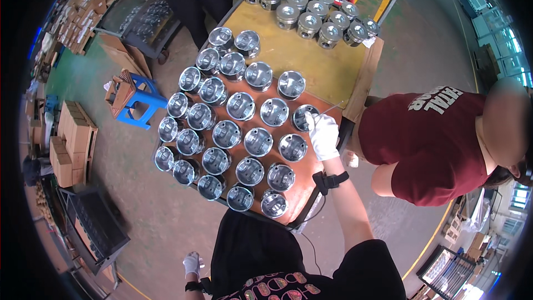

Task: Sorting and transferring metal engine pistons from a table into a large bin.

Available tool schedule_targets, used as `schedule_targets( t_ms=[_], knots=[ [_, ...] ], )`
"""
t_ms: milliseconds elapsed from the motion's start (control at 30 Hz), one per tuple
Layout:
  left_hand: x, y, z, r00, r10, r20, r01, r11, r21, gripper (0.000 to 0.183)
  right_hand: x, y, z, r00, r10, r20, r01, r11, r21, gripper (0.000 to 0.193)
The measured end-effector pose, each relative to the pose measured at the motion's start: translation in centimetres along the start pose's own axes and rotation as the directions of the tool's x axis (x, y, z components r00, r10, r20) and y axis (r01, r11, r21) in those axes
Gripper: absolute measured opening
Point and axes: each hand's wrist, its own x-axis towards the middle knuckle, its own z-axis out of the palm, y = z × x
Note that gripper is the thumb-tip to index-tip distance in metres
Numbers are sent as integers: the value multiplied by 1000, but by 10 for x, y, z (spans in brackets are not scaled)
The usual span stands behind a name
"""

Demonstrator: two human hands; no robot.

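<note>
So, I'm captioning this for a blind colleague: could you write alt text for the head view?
A white-gloved right hand holds a thin rod beside rows of metal pistons on a brown table. The gloved left hand hangs low, away from the table; a person in a dark red shirt is at right.

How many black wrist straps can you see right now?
2: one strap by the gloved right hand, another strap by the gloved left hand, low in the picture. Others may be hidden.

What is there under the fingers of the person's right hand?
A metal piston shows partly beneath the right hand; its covered right edge cannot be seen.
</note>
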Motion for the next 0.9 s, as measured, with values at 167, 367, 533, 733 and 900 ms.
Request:
schedule_targets(
  t_ms=[167, 367, 533, 733, 900],
  knots=[
    [13, 47, 7, 991, 123, 57, -136, 873, 469, 19, -7, 16, -12, 1000, -26, 15, 29, 975, -222, 39],
    [12, -6, 11, 997, -74, -10, 69, 963, -259, 17, -14, -3, 11, 984, 93, 150, -86, 995, -52, 41],
    [-1, 49, 2, 983, 184, 19, -152, 745, 650, 13, 6, -1, -22, 989, -96, -109, 77, 983, -170, 44],
    [-11, 52, 4, 990, 138, -4, -101, 747, 658, 19, 39, -30, -6, 989, -120, -87, 107, 984, -140, 44],
    [-24, 62, 2, 970, 242, -25, -176, 769, 615, 17, 42, -34, 27, 998, -49, 34, 50, 998, -31, 40]
  ],
)
